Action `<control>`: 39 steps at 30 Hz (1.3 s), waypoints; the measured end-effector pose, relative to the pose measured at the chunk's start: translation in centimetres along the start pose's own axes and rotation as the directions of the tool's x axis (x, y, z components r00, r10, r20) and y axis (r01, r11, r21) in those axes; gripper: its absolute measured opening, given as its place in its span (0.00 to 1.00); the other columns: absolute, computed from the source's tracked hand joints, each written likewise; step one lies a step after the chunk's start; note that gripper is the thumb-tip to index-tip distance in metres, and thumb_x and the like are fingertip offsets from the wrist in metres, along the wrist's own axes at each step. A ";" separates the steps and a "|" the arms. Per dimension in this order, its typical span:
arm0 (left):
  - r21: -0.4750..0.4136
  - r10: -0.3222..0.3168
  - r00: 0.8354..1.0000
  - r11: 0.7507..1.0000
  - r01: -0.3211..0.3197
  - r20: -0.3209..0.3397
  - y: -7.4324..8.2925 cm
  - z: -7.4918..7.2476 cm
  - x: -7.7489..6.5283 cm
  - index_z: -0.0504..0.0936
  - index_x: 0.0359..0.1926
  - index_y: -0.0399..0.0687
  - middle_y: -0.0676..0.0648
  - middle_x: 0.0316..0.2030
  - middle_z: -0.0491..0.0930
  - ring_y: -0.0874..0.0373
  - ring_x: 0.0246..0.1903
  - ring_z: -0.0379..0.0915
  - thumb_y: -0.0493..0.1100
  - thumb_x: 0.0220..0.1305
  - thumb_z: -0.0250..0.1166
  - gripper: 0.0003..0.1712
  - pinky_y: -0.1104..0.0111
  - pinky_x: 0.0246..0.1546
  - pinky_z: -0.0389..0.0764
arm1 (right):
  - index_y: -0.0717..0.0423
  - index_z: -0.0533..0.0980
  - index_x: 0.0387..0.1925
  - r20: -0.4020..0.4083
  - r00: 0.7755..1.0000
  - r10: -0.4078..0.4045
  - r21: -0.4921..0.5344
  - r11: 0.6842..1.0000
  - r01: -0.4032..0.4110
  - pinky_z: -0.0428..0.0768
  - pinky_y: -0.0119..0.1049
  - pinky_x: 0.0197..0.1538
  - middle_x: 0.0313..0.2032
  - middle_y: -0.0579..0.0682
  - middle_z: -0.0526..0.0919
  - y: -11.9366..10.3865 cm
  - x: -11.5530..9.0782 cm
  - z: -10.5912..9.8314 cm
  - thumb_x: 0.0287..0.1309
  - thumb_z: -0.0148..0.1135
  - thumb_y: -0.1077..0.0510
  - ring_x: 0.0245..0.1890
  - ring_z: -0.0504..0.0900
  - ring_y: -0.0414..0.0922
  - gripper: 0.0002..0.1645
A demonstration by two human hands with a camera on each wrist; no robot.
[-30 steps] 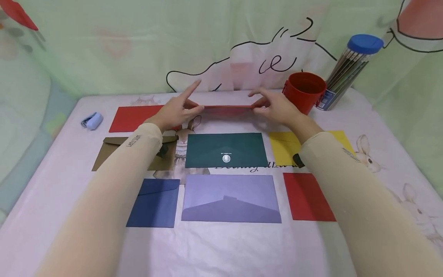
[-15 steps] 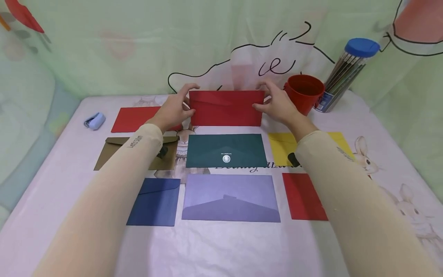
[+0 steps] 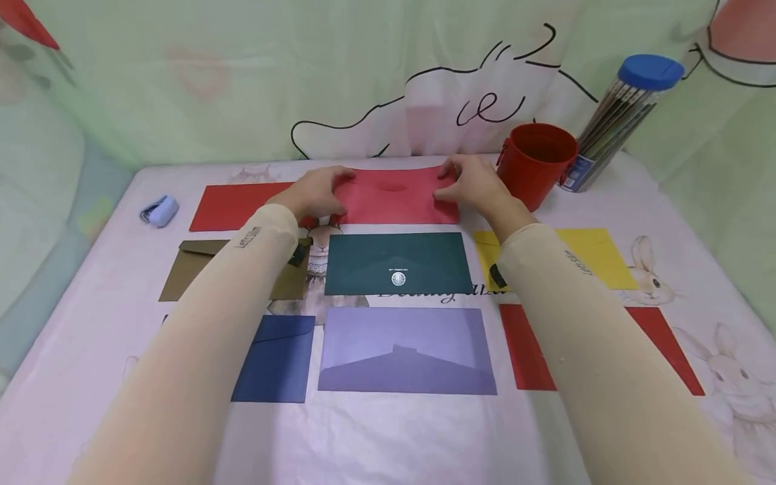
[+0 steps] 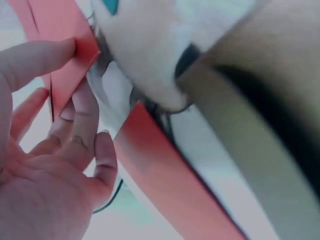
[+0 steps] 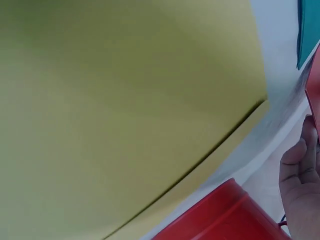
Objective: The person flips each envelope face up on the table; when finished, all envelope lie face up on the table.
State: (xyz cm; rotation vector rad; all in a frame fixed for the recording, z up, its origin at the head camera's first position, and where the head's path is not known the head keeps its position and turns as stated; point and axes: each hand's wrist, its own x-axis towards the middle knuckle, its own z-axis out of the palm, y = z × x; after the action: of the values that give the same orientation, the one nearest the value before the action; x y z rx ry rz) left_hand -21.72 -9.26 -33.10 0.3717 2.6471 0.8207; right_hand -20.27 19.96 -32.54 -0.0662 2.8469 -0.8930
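Observation:
A red envelope (image 3: 391, 202) is held by its two short ends at the far middle of the table, its face toward the head camera. My left hand (image 3: 312, 192) pinches the left end; in the left wrist view the thumb presses one face of the envelope (image 4: 75, 60) with fingers behind it. At the right end, the thumb and fingers of my right hand (image 3: 475, 183) grip the edge. Nearer to me lies a dark green envelope (image 3: 397, 259) with a small white emblem. Whether the held envelope's lower edge touches the table is unclear.
Several envelopes lie in rows: another red one (image 3: 236, 205), brown (image 3: 176, 276), blue (image 3: 279, 364), lilac (image 3: 406, 337), yellow (image 3: 597, 252) and red (image 3: 661, 337). A red cup (image 3: 533, 168), a blue-lidded pencil tube (image 3: 612, 128) and a light blue object (image 3: 160, 211) stand farther back.
The held envelope was edge-on, then stood upright with its flap side showing; now it is tilted back and a plainer face with a small notch shows. Both hands kept hold of its ends.

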 end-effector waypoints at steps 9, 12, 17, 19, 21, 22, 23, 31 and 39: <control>0.265 -0.025 0.996 0.963 0.047 -0.087 0.3 -0.3 0.0 0.58 0.78 0.62 0.40 0.68 0.55 0.43 0.67 0.49 0.49 0.55 0.77 0.54 0.50 0.63 0.64 | 0.55 0.77 0.56 0.035 0.999 0.033 -0.210 0.977 -0.025 0.79 0.54 0.55 0.62 0.62 0.69 -0.5 0.8 0.8 0.53 0.76 0.53 0.63 0.65 0.59 0.30; 0.293 -0.027 0.987 0.953 0.073 -0.156 0.1 -0.3 -0.2 0.59 0.77 0.63 0.41 0.67 0.53 0.44 0.67 0.46 0.52 0.53 0.79 0.55 0.47 0.63 0.58 | 0.54 0.79 0.53 0.034 0.999 0.015 -0.324 0.946 -0.003 0.79 0.56 0.54 0.62 0.62 0.67 -0.8 0.9 1.2 0.49 0.78 0.52 0.63 0.65 0.59 0.29; 0.295 0.006 0.990 0.955 0.037 -0.144 -0.8 -0.7 -0.6 0.60 0.77 0.61 0.40 0.67 0.57 0.43 0.68 0.50 0.56 0.53 0.77 0.53 0.44 0.64 0.57 | 0.54 0.77 0.55 0.017 0.999 -0.036 -0.357 0.933 0.039 0.79 0.57 0.53 0.58 0.61 0.72 -2.2 0.9 2.0 0.48 0.78 0.52 0.57 0.69 0.58 0.33; 0.278 0.016 0.992 0.960 0.019 -0.125 -1.5 -1.6 -1.0 0.59 0.77 0.60 0.39 0.67 0.60 0.43 0.68 0.52 0.57 0.55 0.76 0.52 0.43 0.64 0.59 | 0.54 0.75 0.57 0.001 0.998 -0.062 -0.321 0.945 0.059 0.79 0.56 0.53 0.57 0.60 0.73 -3.0 0.9 2.5 0.48 0.78 0.52 0.55 0.71 0.57 0.34; 0.245 0.016 0.994 0.970 0.011 -0.109 -2.6 -2.9 -1.7 0.59 0.78 0.57 0.39 0.66 0.62 0.42 0.67 0.55 0.56 0.58 0.74 0.51 0.42 0.63 0.62 | 0.53 0.74 0.58 -0.013 0.995 -0.095 -0.262 0.961 0.088 0.79 0.53 0.52 0.56 0.57 0.75 -4.0 0.9 3.0 0.47 0.77 0.51 0.53 0.73 0.55 0.35; 0.223 0.012 0.995 0.975 0.011 -0.102 -3.4 -3.6 -2.1 0.58 0.78 0.56 0.38 0.66 0.63 0.42 0.66 0.57 0.56 0.59 0.73 0.51 0.43 0.62 0.65 | 0.53 0.74 0.57 -0.017 0.993 -0.114 -0.225 0.968 0.107 0.80 0.52 0.52 0.56 0.56 0.76 -4.6 1.0 3.3 0.48 0.77 0.51 0.53 0.74 0.54 0.35; 0.199 0.007 0.996 0.980 0.012 -0.090 -4.2 -4.4 -2.5 0.57 0.78 0.55 0.38 0.67 0.64 0.41 0.66 0.57 0.54 0.60 0.73 0.50 0.43 0.62 0.67 | 0.52 0.74 0.58 -0.012 0.992 -0.127 -0.189 0.974 0.122 0.80 0.51 0.52 0.57 0.55 0.75 -5.1 1.0 3.6 0.48 0.77 0.51 0.53 0.73 0.53 0.35; 0.131 -0.043 0.999 0.991 0.041 0.010 -12.1 -9.6 -6.3 0.51 0.80 0.52 0.34 0.70 0.60 0.34 0.69 0.53 0.47 0.63 0.71 0.52 0.39 0.62 0.66 | 0.49 0.71 0.67 0.153 0.939 -0.309 -0.035 0.947 0.318 0.79 0.45 0.56 0.66 0.54 0.70 -10.0 2.1 7.0 0.49 0.78 0.50 0.63 0.68 0.52 0.43; 0.183 -0.077 0.996 0.981 0.068 0.044 -16.7 -10.4 -9.1 0.52 0.80 0.51 0.31 0.72 0.57 0.30 0.71 0.47 0.48 0.63 0.72 0.52 0.32 0.63 0.56 | 0.45 0.66 0.72 0.313 0.874 -0.373 0.011 0.921 0.389 0.78 0.40 0.56 0.66 0.51 0.70 -14.0 2.3 10.6 0.51 0.78 0.47 0.63 0.68 0.48 0.49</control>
State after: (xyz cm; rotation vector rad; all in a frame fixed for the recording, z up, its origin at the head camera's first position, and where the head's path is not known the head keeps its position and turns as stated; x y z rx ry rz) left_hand -20.02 -30.87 -32.59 0.3348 2.6781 0.5425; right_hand -20.89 2.26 -33.49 -0.7330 2.5958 -0.7848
